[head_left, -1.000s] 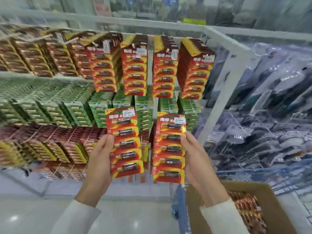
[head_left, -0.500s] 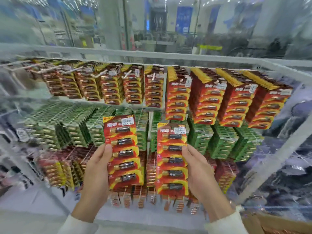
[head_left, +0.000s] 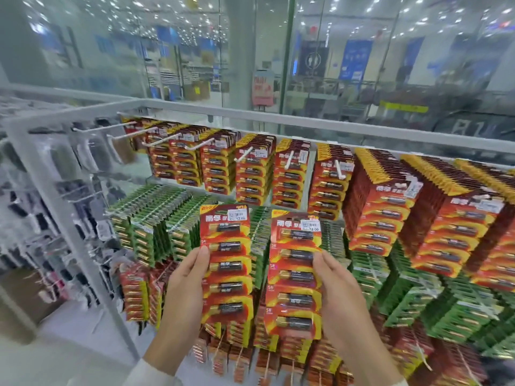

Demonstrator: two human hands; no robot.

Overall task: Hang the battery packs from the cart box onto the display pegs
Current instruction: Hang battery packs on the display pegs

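Head camera, nearest first: at 7 o'clock the left hand grips a red battery pack by its left edge; at 5 o'clock the right hand grips a second pack by its right edge. Both stand upright, side by side. Beyond, toward 11 o'clock, white pegs jut over hanging red packs, with green packs below them.

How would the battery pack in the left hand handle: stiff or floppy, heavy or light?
Probably fairly stiff: the pack stands upright though the left hand pinches only its edge. Likely weighty for its size, with five batteries on it.
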